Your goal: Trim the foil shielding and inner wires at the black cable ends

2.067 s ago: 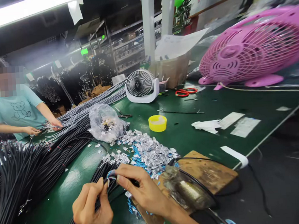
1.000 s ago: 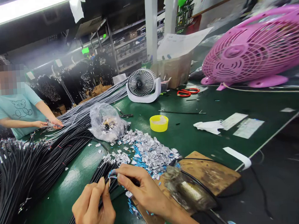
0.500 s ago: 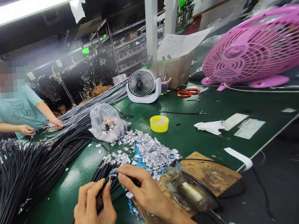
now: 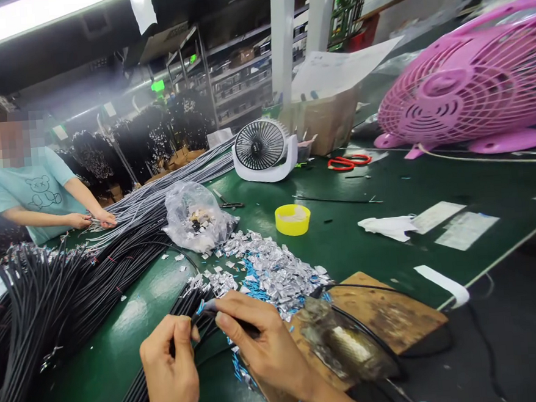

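My left hand (image 4: 172, 373) is closed around a black cable (image 4: 197, 318) near its end, thumb on top. My right hand (image 4: 259, 342) pinches the same cable end, where thin blue and silver wires (image 4: 202, 305) stick out. Both hands hover over the green table (image 4: 344, 244) near its front edge. Just beyond them lies a heap of silver foil scraps and blue bits (image 4: 270, 271). A large bundle of black cables (image 4: 50, 302) stretches off to the left.
A wooden board (image 4: 386, 312) with a crusted tool (image 4: 342, 343) on it lies right of my hands. Farther back are a clear plastic bag (image 4: 196, 218), a yellow lid (image 4: 292, 219), a small white fan (image 4: 262, 149), red scissors (image 4: 350, 160) and a pink fan (image 4: 466, 83). A person in a teal shirt (image 4: 33, 190) handles grey cables at far left.
My left hand has slid closer along the cable toward my right hand, its thumb now pressed on the cable. The view has shifted slightly left.
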A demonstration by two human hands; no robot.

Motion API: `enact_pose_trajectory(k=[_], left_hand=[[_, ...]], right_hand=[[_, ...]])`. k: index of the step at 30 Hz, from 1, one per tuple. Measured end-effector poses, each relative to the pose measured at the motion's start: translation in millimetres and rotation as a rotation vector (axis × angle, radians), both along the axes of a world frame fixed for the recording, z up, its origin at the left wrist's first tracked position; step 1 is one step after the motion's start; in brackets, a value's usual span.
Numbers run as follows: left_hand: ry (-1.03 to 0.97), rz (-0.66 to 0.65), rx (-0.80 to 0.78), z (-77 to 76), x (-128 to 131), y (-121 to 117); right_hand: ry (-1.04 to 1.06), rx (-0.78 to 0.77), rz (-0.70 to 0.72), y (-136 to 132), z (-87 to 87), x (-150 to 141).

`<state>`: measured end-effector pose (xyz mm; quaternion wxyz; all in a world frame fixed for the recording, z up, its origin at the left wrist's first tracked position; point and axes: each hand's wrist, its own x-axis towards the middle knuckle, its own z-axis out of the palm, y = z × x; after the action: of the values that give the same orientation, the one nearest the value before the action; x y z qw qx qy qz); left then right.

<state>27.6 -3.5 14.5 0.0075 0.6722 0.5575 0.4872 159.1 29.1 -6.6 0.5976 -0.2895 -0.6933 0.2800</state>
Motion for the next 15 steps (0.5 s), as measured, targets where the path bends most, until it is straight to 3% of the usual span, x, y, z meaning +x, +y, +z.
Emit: enact_pose_trajectory(k=[4, 9, 12, 15], left_hand=[[-0.092, -0.067, -0.105, 1.4, -2.2, 2.2], [-0.112, -0.061, -0.052, 5.5, 0.3, -2.7], [-0.048, -0.080, -0.036, 6.2, 5.3, -5.0], [-0.020, -0.092, -0.021, 5.5, 5.6, -3.2]], right_hand=[[0.008, -0.040, 0.037, 2.3, 2.1, 1.4], [0.061, -0.145, -0.041, 3.9, 0.7, 1.7], [0.000, -0.131, -0.069, 3.9, -5.0, 0.8], [0.007, -0.073, -0.013, 3.9, -11.7, -1.0]])
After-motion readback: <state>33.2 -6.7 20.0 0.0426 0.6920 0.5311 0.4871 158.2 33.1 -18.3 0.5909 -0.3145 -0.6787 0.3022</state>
